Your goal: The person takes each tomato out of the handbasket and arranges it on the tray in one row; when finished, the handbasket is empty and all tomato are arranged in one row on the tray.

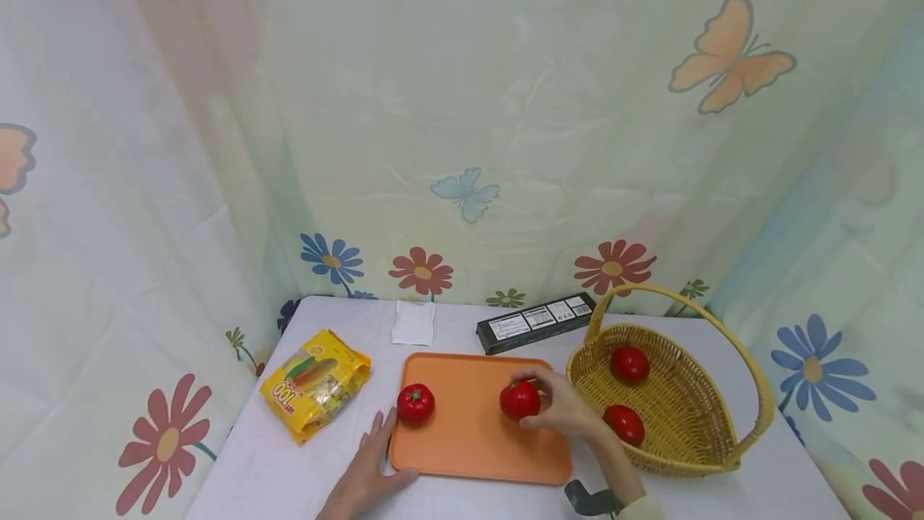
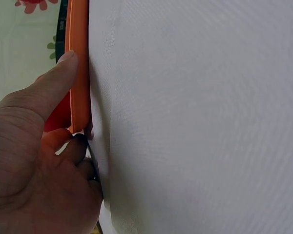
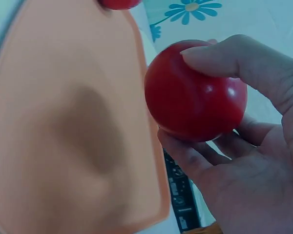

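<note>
My right hand [image 1: 559, 405] grips a red tomato [image 1: 520, 400] above the right half of an orange tray [image 1: 469, 448]. In the right wrist view, the thumb presses one side of the tomato [image 3: 195, 95] and the fingers support the other; its shadow falls on the tray below. A second tomato [image 1: 415, 404], with a green stem top, sits at the tray's left edge. At the front-left corner of the tray, my left hand [image 1: 370, 468] rests with extended fingers along the left side. Its thumb touches the tray's front rim [image 2: 79, 87] in the left wrist view.
A wicker basket [image 1: 693, 416] with a tall handle stands right of the tray, holding two red tomatoes [image 1: 630, 364]. Behind the tray lie a black box [image 1: 536, 323] and a white packet [image 1: 413, 322]. A yellow snack bag [image 1: 316, 385] lies to the left. Patterned curtains surround the table.
</note>
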The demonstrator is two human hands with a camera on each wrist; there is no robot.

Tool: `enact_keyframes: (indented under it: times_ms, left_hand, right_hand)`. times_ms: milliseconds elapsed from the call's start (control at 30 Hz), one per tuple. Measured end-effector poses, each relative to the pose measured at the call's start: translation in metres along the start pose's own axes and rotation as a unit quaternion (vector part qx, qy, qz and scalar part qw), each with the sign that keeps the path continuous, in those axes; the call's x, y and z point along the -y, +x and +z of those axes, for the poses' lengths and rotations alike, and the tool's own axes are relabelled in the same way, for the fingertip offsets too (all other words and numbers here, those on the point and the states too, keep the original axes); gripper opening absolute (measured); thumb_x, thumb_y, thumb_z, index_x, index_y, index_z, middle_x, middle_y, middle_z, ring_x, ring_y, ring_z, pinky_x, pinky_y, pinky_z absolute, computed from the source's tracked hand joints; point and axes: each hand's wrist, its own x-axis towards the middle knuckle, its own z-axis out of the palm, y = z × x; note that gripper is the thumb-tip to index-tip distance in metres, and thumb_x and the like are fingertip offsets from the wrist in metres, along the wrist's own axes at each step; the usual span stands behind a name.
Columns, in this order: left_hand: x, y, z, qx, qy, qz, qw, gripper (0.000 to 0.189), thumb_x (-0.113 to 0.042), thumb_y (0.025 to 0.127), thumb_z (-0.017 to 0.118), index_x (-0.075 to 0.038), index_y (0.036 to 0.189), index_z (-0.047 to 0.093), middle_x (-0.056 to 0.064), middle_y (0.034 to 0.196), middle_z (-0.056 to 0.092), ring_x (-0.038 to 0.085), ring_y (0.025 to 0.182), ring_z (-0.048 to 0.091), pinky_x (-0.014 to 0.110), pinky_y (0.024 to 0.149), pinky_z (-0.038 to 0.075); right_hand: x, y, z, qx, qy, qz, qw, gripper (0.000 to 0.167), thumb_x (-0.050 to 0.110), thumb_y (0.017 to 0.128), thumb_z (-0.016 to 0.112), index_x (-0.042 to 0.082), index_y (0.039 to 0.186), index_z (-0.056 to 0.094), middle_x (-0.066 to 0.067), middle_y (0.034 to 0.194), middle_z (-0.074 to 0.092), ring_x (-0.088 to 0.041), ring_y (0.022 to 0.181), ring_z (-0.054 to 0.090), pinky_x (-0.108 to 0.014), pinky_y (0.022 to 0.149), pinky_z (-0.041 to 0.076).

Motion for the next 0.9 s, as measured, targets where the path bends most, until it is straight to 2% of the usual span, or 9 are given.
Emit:
enact_keyframes:
  times_ms: [167,367,633,733,900]
  left_hand:
    - [0.003,0.004,0.005,0.002,-0.009,-0.002,1.0000,0.111,-0.041,0.082,0.094,-0.017,0.171,0.032,0.026,0.177,0.019,0.064,0.156,0.014,0.086,0.118,0.024]
    - [0.004,0.006,0.007,-0.003,-0.009,-0.011,0.9999,0.112,-0.042,0.081,0.094,-0.018,0.171,0.032,0.025,0.177,0.020,0.063,0.156,0.015,0.086,0.117,0.025]
    - [0.002,0.006,0.006,-0.009,-0.003,-0.018,0.9998,0.113,-0.043,0.080,0.095,-0.019,0.171,0.032,0.025,0.176,0.020,0.063,0.156,0.015,0.086,0.117,0.025]
    - [0.002,0.005,0.006,-0.008,-0.003,-0.015,0.9999,0.113,-0.042,0.081,0.095,-0.018,0.171,0.032,0.026,0.176,0.020,0.064,0.156,0.015,0.086,0.117,0.025]
    - [0.002,0.002,0.005,-0.013,-0.003,-0.013,0.9998,0.112,-0.042,0.080,0.094,-0.019,0.171,0.032,0.025,0.177,0.020,0.063,0.156,0.015,0.086,0.118,0.025]
  right_hand:
    - [-0.007,0.001,0.009,-0.006,-0.002,0.001,1.0000,0.069,-0.006,0.076,0.093,-0.009,0.138,0.063,-0.025,0.137,0.066,-0.052,0.132,0.058,-0.061,0.109,0.058]
    - [-0.015,0.003,0.018,-0.004,0.019,0.027,0.9994,0.070,-0.006,0.073,0.095,-0.007,0.135,0.065,-0.021,0.135,0.067,-0.044,0.129,0.062,-0.061,0.111,0.057]
    - [-0.022,0.007,0.027,0.003,0.046,-0.017,0.9988,0.066,-0.012,0.071,0.092,-0.007,0.130,0.063,-0.023,0.131,0.067,-0.046,0.131,0.060,-0.059,0.116,0.052]
    - [-0.026,0.007,0.033,-0.006,0.049,-0.020,0.9986,0.067,-0.013,0.069,0.093,-0.005,0.129,0.063,-0.022,0.131,0.067,-0.046,0.131,0.061,-0.052,0.116,0.054]
    - [-0.033,0.011,0.047,-0.024,0.058,-0.043,0.9971,0.077,-0.014,0.067,0.093,-0.010,0.135,0.059,-0.028,0.136,0.063,-0.049,0.131,0.062,-0.037,0.113,0.056]
